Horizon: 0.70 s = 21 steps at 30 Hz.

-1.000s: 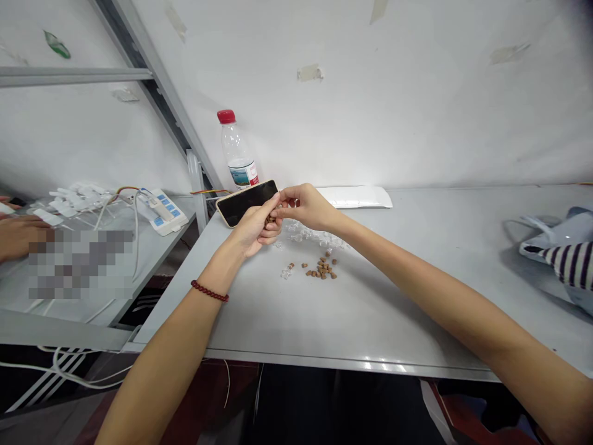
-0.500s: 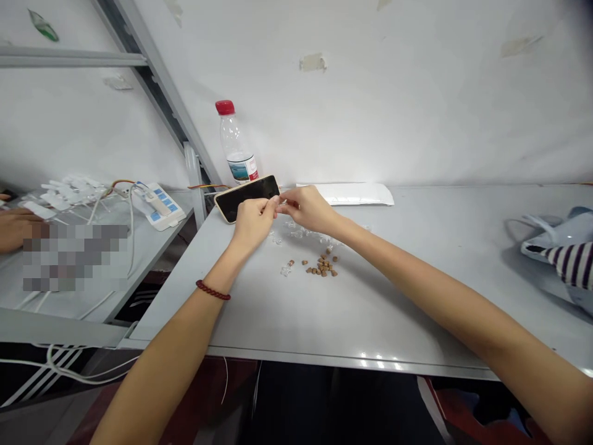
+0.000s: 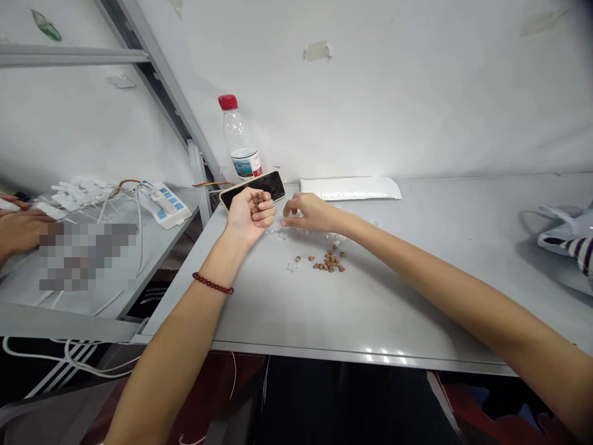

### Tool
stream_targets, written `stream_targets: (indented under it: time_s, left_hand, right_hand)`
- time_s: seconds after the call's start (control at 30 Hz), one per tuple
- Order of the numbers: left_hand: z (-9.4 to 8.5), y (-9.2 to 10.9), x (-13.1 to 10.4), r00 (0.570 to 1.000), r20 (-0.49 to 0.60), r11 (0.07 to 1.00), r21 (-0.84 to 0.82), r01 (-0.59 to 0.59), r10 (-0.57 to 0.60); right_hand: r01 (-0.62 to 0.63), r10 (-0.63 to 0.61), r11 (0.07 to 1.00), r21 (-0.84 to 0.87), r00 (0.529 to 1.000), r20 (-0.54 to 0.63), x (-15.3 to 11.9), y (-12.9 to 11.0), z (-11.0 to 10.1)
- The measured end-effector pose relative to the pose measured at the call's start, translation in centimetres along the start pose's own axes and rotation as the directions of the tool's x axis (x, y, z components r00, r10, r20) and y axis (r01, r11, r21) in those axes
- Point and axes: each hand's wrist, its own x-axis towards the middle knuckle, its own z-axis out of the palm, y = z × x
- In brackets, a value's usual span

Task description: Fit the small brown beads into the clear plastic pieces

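Note:
My left hand (image 3: 250, 217) is turned palm up, its fingers curled around several small brown pieces (image 3: 257, 201) that look like kibble. Just right of it my right hand (image 3: 306, 213) hovers low, thumb and fingers apart, with nothing visible between them. Small clear plastic pieces (image 3: 280, 233) lie on the table beneath and beside that hand, partly covered by it. Nearer to me sits a loose pile of the same brown pieces (image 3: 330, 264). Left of the pile, one brown piece lies against a clear plastic piece (image 3: 293, 266).
Behind my left hand are a dark-screened phone (image 3: 273, 184) and a red-capped bottle (image 3: 245, 154). A flat white strip (image 3: 352, 188) lies along the wall. At left, another person's hand (image 3: 28, 232) rests near a power strip (image 3: 169, 207); a striped bag (image 3: 567, 247) is far right.
My hands have moved apart from fingertip contact. The left has rolled palm up, showing the brown pieces in it, and the right has opened its fingers. The view has shifted slightly.

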Motion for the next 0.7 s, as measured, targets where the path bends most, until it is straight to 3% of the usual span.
stream_targets:
  time_s: [0.13,0.23,0.33,0.43,0.57,0.7]
  left_hand:
    - [0.0,-0.1,0.1,1.0,-0.015,1.0,0.005,0.024,-0.024]
    - [-0.1,-0.1,0.2,0.999,-0.017,0.999,0.027,0.031,-0.031]
    - [-0.2,-0.1,0.3,0.999,-0.017,0.999,0.045,0.029,-0.029]
    - [-0.2,-0.1,0.3,0.999,-0.027,0.999,0.043,0.033,-0.032]
    - [-0.2,-0.1,0.3,0.998,-0.035,0.998,0.033,0.052,-0.051]
    - [-0.2,-0.2,0.4,0.998,-0.032,0.997,0.044,0.056,-0.054]
  right_hand:
    - [0.036,-0.037,0.999,0.031,0.999,0.028,-0.1,-0.7,-2.0]
    - [0.072,-0.08,0.996,0.055,0.984,0.16,-0.5,-1.9,-3.1]
    - [0.068,-0.095,0.994,0.08,0.912,0.4,-1.0,-3.4,-3.2]
    - [0.029,-0.032,0.999,0.014,0.85,0.525,-1.3,-4.6,-2.3]
    - [0.035,-0.029,0.999,0.0,0.817,0.576,-1.3,-4.8,-1.0]
    - [0.037,-0.056,0.998,0.048,0.866,0.496,-0.9,-3.4,-1.3]
